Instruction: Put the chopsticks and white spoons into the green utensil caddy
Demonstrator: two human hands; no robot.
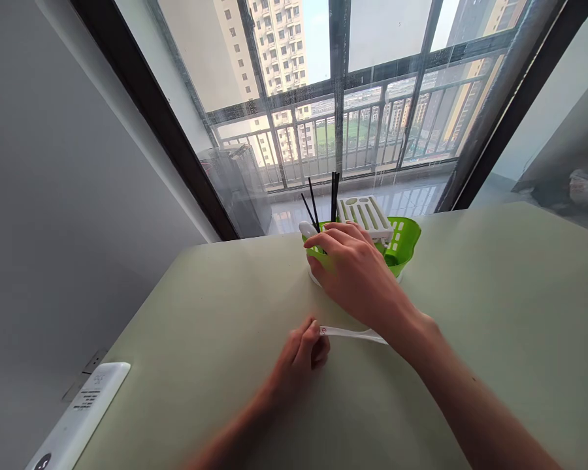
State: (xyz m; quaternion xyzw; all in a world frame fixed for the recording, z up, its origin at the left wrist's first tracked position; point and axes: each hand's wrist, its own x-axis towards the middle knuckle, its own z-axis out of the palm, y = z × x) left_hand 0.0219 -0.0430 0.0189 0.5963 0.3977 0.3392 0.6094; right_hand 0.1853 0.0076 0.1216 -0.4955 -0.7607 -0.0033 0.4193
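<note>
In my left hand [306, 346], closed low over the table, is the end of a white spoon [345, 332] with a small red print on its handle. Its other end passes behind my right forearm. My right hand [347, 258] is at a green cutlery basket [406, 238], thumb outside and fingers curled over the near left rim. Black chopsticks [334, 196] stand up from the basket. A rounded white piece [307, 228] shows at its left end, close to my fingertips. A white slotted rack [365, 215] sits over the basket's back. My hand hides much of the inside.
The pale green table [215, 313] stretches to both sides. At lower left lies a long white device [85, 408] with printed text, beside a wall socket [94, 361]. Beyond the table's far edge are dark-framed glass doors [151, 117] and a balcony.
</note>
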